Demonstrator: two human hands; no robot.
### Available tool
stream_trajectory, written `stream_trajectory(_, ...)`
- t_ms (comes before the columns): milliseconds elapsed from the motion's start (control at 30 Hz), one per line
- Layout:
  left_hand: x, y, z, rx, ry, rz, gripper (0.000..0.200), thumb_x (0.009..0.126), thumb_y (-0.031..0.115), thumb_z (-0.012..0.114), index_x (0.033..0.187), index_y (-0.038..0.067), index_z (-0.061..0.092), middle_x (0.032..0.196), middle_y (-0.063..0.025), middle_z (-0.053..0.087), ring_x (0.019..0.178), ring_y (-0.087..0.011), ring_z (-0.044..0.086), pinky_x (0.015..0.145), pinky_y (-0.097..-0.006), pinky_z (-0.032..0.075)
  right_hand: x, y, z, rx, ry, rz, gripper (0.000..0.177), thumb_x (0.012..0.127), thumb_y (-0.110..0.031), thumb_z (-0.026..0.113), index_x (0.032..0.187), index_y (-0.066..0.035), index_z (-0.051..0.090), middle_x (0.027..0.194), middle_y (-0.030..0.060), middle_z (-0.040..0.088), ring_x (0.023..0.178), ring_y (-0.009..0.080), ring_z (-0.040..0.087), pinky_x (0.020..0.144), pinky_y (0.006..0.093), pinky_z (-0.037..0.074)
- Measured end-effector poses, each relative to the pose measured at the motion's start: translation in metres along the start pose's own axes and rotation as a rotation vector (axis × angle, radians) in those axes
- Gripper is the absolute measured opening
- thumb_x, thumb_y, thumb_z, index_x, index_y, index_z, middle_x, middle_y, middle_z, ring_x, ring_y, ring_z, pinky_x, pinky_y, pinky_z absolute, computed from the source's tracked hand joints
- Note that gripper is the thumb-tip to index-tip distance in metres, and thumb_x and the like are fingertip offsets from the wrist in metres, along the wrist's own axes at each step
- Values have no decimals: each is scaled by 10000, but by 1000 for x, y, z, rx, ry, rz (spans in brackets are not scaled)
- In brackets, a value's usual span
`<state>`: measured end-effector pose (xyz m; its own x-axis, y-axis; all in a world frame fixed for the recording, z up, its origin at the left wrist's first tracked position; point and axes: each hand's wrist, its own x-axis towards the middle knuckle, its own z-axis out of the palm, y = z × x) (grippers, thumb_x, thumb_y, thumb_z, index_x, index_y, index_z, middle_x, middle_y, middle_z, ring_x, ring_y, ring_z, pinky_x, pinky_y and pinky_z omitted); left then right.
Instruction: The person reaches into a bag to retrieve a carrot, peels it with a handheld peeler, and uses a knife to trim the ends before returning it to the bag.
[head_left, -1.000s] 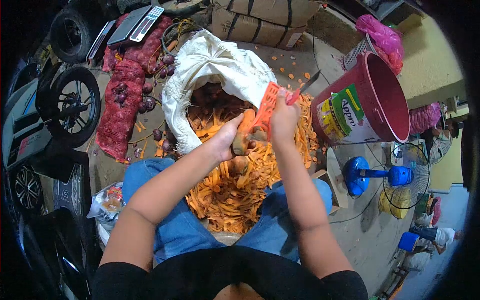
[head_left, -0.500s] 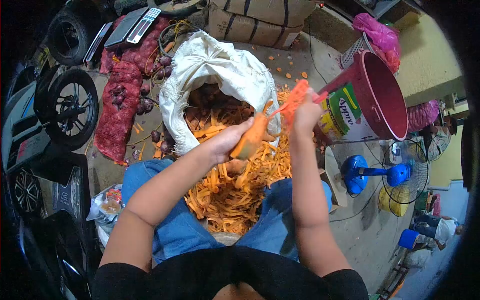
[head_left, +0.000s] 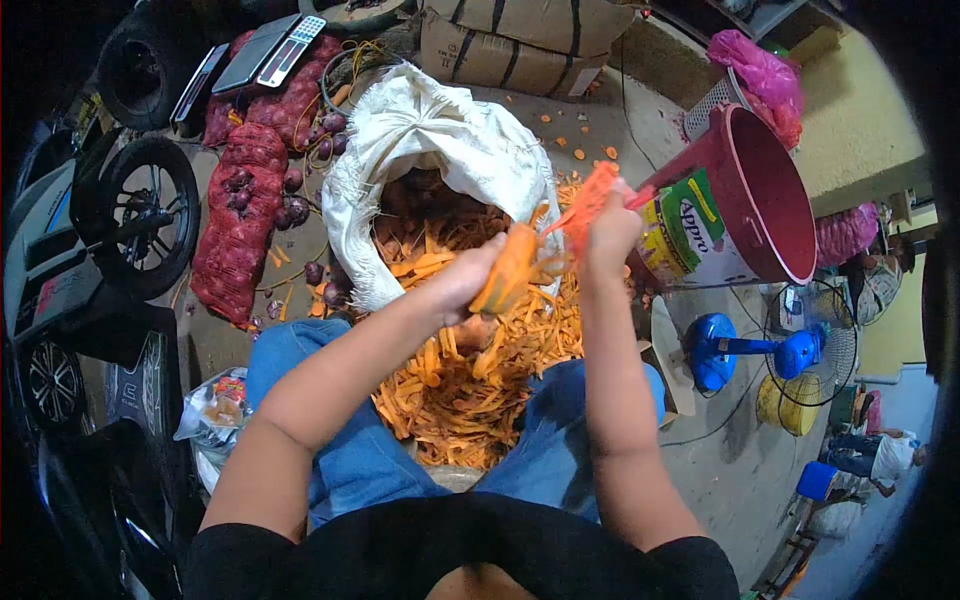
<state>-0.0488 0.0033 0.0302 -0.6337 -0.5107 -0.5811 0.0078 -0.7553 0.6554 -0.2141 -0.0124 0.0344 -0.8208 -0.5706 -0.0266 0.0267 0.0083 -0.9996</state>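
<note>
In my left hand is a thick carrot, bright orange with a darker greenish strip along it. My right hand grips a red-orange peeler, whose head is close to the carrot's far end; blur hides whether they touch. Orange peelings are heaped between my knees, beneath both hands. Just beyond, a white woven sack lies with its mouth toward me, and peelings and darker, unpeeled-looking roots show inside it.
A red bucket tilts at the right, beside a blue fan. Net sacks of red onions and a scale are at the left, near a motorcycle wheel. Cardboard boxes stand behind. A person is far right.
The carrot has shifted slightly up and to the right in my left hand, showing more of its orange side. My right hand with the peeler stays in nearly the same place.
</note>
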Motion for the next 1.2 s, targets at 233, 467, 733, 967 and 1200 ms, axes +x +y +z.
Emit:
stream_trajectory(233,15,-8,-6,-94,-64,67,358,851,365,291,937,71,476,708,-35,529,522,-109,499,435,-233,431,-55,4,18,-165,-287,-350,182,810,-141,432,723,16,467,581,76,464,541,139,402,518,285,341)
stream_trajectory(467,19,-10,-3,73,-69,62,407,856,393,245,892,73,495,612,-6,498,442,-86,462,384,-203,390,-26,15,15,-235,-186,-86,227,805,-167,448,678,19,475,538,57,460,480,113,385,475,274,329)
stream_trajectory(733,-24,7,18,266,-66,-8,428,874,322,212,1058,16,447,905,-81,527,760,-124,510,699,-249,409,34,29,-11,-222,170,49,338,800,-214,451,595,49,503,533,95,510,470,175,458,470,324,362)
stream_trajectory(967,24,-16,-16,162,60,263,413,869,324,219,889,37,515,762,-56,546,661,-115,508,620,-246,413,-45,10,18,-126,-220,-261,248,803,-174,444,744,61,499,670,100,532,592,152,482,535,294,377)
stream_trajectory(1200,1,-21,1,638,23,439,338,863,252,282,815,12,515,762,-60,532,631,-104,477,606,-234,393,31,30,-10,-325,185,-256,240,809,-166,430,729,51,496,633,91,523,583,183,499,558,316,396)
